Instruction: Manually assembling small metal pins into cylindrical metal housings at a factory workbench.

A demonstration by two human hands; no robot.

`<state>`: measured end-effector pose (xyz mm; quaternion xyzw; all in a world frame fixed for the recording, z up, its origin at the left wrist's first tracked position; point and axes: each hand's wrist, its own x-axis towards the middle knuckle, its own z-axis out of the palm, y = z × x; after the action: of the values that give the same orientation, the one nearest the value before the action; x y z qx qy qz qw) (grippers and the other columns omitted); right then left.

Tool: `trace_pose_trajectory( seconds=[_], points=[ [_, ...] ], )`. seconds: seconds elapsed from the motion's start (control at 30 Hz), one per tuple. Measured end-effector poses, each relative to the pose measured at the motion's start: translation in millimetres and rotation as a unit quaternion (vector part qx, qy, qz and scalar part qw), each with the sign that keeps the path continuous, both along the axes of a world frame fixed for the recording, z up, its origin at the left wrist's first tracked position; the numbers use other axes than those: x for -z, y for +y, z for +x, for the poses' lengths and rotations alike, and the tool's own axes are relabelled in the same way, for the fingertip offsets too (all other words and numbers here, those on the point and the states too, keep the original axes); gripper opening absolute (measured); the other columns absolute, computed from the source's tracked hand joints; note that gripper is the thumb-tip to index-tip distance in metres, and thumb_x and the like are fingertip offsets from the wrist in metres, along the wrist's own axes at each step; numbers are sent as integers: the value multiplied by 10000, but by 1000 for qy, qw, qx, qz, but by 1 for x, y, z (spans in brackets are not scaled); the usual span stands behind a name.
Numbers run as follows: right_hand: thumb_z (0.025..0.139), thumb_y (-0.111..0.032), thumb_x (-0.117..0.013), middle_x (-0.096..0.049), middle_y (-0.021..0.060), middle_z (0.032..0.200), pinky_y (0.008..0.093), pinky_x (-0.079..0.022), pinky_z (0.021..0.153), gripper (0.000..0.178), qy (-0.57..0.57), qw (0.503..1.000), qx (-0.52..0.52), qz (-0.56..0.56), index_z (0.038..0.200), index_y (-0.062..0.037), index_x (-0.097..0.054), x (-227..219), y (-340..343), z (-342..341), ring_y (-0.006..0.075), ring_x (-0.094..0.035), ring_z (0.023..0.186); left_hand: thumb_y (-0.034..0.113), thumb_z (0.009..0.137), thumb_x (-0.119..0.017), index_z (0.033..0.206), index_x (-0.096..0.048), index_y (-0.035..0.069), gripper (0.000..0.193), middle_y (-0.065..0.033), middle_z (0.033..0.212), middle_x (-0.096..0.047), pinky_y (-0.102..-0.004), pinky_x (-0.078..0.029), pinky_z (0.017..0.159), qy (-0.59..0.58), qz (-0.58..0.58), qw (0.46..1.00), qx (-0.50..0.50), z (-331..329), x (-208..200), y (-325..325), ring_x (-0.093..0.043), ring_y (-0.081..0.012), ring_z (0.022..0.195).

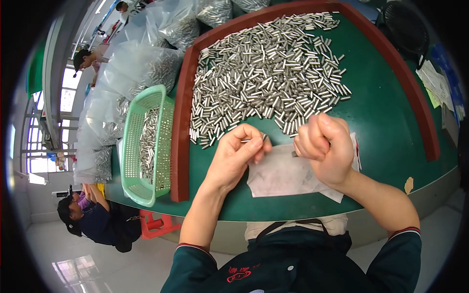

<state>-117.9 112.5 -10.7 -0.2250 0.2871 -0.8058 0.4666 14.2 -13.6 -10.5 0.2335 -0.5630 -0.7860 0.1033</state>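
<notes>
My left hand (238,154) is closed in a pinch, with a short metal pin (264,137) between thumb and fingertips. To its right, my right hand (328,149) is curled into a fist. The grey end of a metal pin (294,154) pokes out below its fingers; whether more lie inside is hidden. Under and between both hands a smudged white cloth (281,171) is spread on the green tabletop (376,127). Just beyond them spreads a large heap of short silvery pins (264,68).
A raised brown-red border (181,132) frames the heap. Left of it stands a green plastic basket (131,146) partly filled with pins. Clear bags of pins (146,68) line the far left. A black fan-like object (405,27) and papers (435,80) lie far right. Other people (97,219) sit leftward.
</notes>
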Motion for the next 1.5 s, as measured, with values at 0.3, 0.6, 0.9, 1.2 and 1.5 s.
trace_pose_trajectory(
  seconds=[0.3, 0.6, 0.9, 1.2, 1.5],
  points=[
    [851, -208, -335, -254, -18, 418, 229, -177, 403, 394, 17, 999, -5, 27, 482, -97, -256, 3, -3, 1, 71, -191, 405, 123, 820, -532, 995, -525, 3, 213, -46, 733, -539, -191, -333, 510, 16, 205, 977, -57, 1, 2, -14, -423, -68, 566],
    [854, -223, -337, -258, -15, 408, 233, -178, 399, 404, 23, 999, 1, 27, 477, -101, -258, 4, -5, -1, 73, -191, 395, 175, 856, -487, 935, -525, 7, 189, -67, 742, -550, -196, -339, 504, 9, 184, 981, -58, -2, -1, -15, -448, -76, 574],
    [857, -197, -322, -262, -16, 415, 229, -178, 397, 386, 20, 1000, -9, 21, 488, -99, -267, 4, -5, 0, 69, -191, 397, 74, 743, -616, 861, -613, 11, 134, 38, 511, -410, -207, -309, 427, -72, -406, 903, -118, -11, 10, -21, -383, -57, 459],
    [858, -195, -315, -264, -15, 415, 229, -187, 399, 384, 27, 999, 0, 33, 490, -99, -260, 3, -6, -1, 71, -197, 398, 69, 662, -673, 800, -598, 23, 164, -21, 432, -367, -257, -317, 386, -110, -646, 748, -104, -25, 19, -20, -358, -106, 371],
    [852, -194, -333, -254, -19, 421, 226, -183, 397, 384, 23, 999, 3, 49, 489, -95, -252, 3, -6, -3, 65, -206, 397, 82, 665, -638, 665, -550, 24, 105, -33, 409, -408, -296, -328, 361, -134, -622, 766, -87, -21, 18, -14, -413, -167, 345]
  ],
)
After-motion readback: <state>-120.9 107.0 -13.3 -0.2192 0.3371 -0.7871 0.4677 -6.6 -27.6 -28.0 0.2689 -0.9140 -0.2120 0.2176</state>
